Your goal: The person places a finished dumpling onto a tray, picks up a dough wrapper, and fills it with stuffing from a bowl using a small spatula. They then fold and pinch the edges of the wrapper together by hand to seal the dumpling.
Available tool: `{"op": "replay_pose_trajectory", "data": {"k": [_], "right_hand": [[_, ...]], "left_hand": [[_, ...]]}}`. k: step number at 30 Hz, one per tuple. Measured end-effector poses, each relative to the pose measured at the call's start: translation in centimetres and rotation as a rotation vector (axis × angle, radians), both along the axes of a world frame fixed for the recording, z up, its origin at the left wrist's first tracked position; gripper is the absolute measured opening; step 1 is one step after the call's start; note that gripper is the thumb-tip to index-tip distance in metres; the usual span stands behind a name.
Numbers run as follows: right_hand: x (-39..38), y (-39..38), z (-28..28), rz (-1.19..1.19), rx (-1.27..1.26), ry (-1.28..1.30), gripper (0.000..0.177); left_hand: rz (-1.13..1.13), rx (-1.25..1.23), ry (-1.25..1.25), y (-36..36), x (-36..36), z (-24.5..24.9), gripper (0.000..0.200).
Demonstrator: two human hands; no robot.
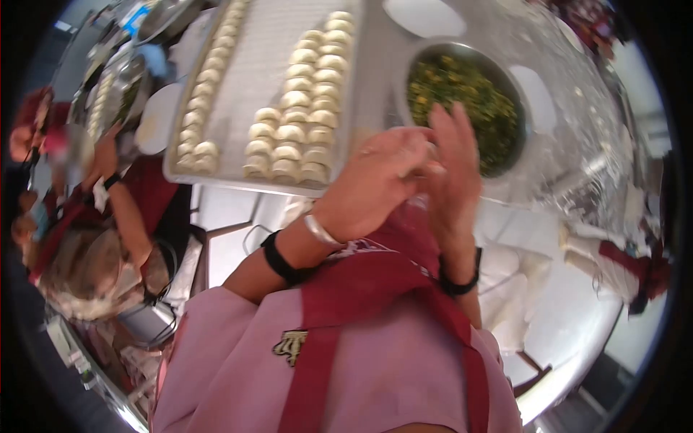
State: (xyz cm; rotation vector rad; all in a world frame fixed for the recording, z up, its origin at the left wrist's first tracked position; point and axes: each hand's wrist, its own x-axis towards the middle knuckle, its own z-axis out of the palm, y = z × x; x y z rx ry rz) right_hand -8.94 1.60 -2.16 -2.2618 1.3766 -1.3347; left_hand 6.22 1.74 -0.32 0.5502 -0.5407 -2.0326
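Note:
My left hand [386,177] is held in front of my chest with its fingers bent inward, meeting my right hand [455,173]. What the left fingers hold, if anything, is hidden. The right hand is on edge, its fingers stretched out and slightly blurred toward the bowl. Just beyond it stands a metal bowl [525,119] of chopped green and yellow filling [462,97]. To the left, a metal tray [249,187] carries rows of pale folded dumplings [292,133], with another row along its left side.
A white plate [426,18] lies behind the bowl, and another white disc [534,97] is partly under its right side. Clear plastic wrap [577,137] covers the table at right. At left, a co-worker [108,238] in a maroon apron works near another tray of dumplings [101,105].

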Motion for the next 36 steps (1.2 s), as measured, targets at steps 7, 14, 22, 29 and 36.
{"op": "replay_pose_trajectory", "data": {"k": [7,14,22,29,36], "right_hand": [[-2.1,0.8,1.6,-0.092,0.062,-0.264,0.029],[-3.1,1.4,1.1,-0.140,0.174,-0.431,0.022],[-4.0,1.6,1.0,-0.155,0.204,-0.425,0.020],[-4.6,1.8,0.5,-0.189,0.268,-0.447,0.021],[-4.4,1.9,0.5,-0.217,0.301,-0.469,0.022]], "left_hand": [[0.183,-0.284,-0.666,-2.6,10.2,0.2,0.031],[0.327,-0.415,-1.336,-10.0,21.3,-5.4,0.033],[0.231,-0.574,-1.713,-14.0,22.3,-9.6,0.029],[0.167,-0.556,-1.741,-14.4,22.4,-11.5,0.030],[0.173,-0.469,-1.674,-13.6,21.3,-11.2,0.031]]}}
